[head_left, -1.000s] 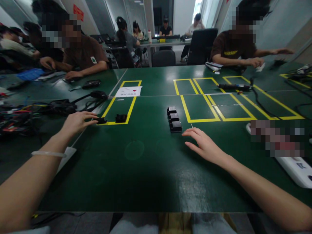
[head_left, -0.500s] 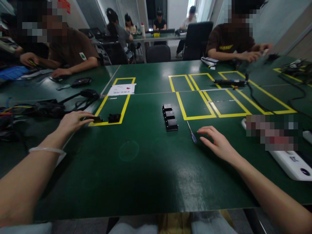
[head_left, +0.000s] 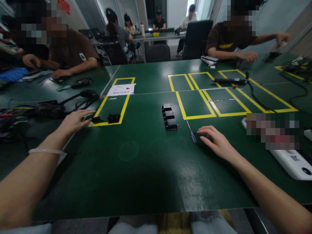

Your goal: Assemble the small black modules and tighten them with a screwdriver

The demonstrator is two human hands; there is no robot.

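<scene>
My left hand (head_left: 76, 122) is open beside a small black part (head_left: 97, 120), which lies in the front left corner of a yellow tape outline (head_left: 125, 107). A second black part (head_left: 114, 118) sits just right of it, inside the same outline. My right hand (head_left: 216, 141) rests with fingers apart and holds nothing. Just left of its fingertips lies a screwdriver (head_left: 192, 135) with a bluish handle, its shaft pointing away from me. Three black box-shaped parts (head_left: 170, 115) stand in a row near the table's middle.
A printed sheet (head_left: 121, 89) lies across the left outline. Dark cabled devices (head_left: 51, 107) are at the left. More tape outlines (head_left: 198, 117) and a black tool with a cord (head_left: 229, 81) are at the right, plus a white device (head_left: 290, 162). Co-workers (head_left: 73, 48) sit across the table.
My left hand has let go of the black part and drawn slightly left, its fingers wider apart. My right hand is still. The co-worker at right has stretched an arm outward.
</scene>
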